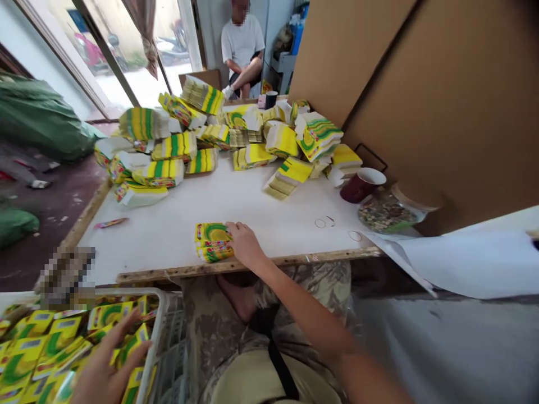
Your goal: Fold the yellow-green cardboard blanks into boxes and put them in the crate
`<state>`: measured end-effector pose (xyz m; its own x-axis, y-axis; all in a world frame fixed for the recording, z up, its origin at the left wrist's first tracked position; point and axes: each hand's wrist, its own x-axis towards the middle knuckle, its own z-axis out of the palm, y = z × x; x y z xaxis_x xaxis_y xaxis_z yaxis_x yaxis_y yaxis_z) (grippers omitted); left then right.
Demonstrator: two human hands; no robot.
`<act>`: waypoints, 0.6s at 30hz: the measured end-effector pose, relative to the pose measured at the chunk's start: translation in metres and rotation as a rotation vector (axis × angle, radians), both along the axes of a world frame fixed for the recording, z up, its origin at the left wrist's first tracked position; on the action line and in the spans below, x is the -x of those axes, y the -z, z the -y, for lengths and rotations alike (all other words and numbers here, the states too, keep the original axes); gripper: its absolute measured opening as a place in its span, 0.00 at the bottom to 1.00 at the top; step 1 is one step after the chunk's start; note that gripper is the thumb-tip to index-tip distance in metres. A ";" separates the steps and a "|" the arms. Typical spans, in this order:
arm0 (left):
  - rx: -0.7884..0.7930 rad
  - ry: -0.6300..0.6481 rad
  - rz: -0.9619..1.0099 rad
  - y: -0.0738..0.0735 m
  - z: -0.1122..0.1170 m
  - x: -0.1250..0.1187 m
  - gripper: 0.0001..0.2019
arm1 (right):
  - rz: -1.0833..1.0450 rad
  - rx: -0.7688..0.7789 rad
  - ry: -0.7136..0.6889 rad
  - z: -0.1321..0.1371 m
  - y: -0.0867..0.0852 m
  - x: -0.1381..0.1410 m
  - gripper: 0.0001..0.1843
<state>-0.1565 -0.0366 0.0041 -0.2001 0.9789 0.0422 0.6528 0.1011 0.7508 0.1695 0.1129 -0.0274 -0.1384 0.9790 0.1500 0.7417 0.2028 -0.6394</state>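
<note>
My right hand [245,244] is on the table near its front edge, its fingers curled over the right end of a small group of yellow-and-green cartons [213,238]. These cartons lie side by side, partly overlapping. At the lower left my left hand [110,359] is over a white plastic crate [162,320], thumb and fingers spread apart. Under and around that hand lie many yellow cartons [25,359] of the same print; the hand is slightly blurred, and nothing is plainly gripped in it.
Bundles of flat yellow-and-green cartons [174,147] crowd the back of the white table [202,196]. A dark red mug [357,189], a glass jar [389,210] and rubber bands [320,223] are at right. A thin wrapped stick [112,223] lies left. A person [243,45] sits beyond.
</note>
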 end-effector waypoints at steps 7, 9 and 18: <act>0.131 0.376 0.386 0.003 -0.041 -0.098 0.25 | -0.328 -0.124 -0.024 0.008 0.019 -0.002 0.29; 0.180 0.429 0.583 0.010 -0.043 -0.122 0.24 | -0.390 -0.134 -0.009 0.018 0.018 -0.003 0.30; 0.012 -0.030 1.208 0.026 -0.064 -0.153 0.27 | -0.722 -0.166 -0.019 0.062 0.001 0.001 0.21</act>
<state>-0.0031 0.0273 -0.0215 -0.1265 0.9723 -0.1967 -0.4722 0.1153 0.8739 0.1682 0.0509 -0.0283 0.0343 0.9339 0.3559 0.1439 0.3478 -0.9265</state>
